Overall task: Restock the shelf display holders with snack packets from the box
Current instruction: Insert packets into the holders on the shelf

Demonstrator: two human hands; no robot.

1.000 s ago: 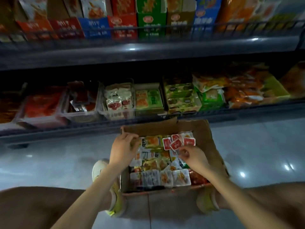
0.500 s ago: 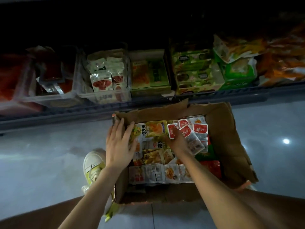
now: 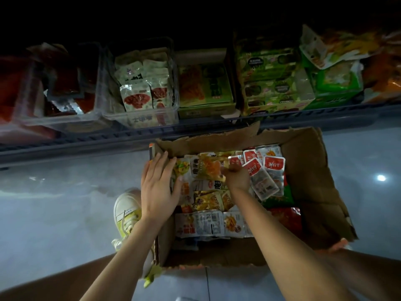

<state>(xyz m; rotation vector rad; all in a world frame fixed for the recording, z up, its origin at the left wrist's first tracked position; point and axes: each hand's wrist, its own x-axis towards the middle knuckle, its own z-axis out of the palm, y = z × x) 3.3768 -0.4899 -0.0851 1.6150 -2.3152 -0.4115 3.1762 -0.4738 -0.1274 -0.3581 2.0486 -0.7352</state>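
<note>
A torn cardboard box (image 3: 308,170) sits on the floor below the shelf, full of small snack packets. My left hand (image 3: 158,185) lies flat with fingers spread on the box's left wall and the packets there. My right hand (image 3: 236,175) is inside the box, fingers pinched on an orange-and-gold snack packet (image 3: 209,167). Red-and-white packets (image 3: 263,170) lie just right of that hand. On the shelf stand a clear display holder (image 3: 169,83) with white packets and a green display carton (image 3: 206,90).
A second clear holder (image 3: 65,118) with dark red packets stands at the left. Green boxes (image 3: 273,83) and loose bags (image 3: 338,77) fill the shelf's right. A dark shelf rail (image 3: 86,140) runs in front. My yellow-green shoe (image 3: 127,216) is beside the box.
The view tilted further down and closer to the box. My right hand moved left from the red-and-white packets and closed on the orange-and-gold packet. My left hand stayed on the box's left side.
</note>
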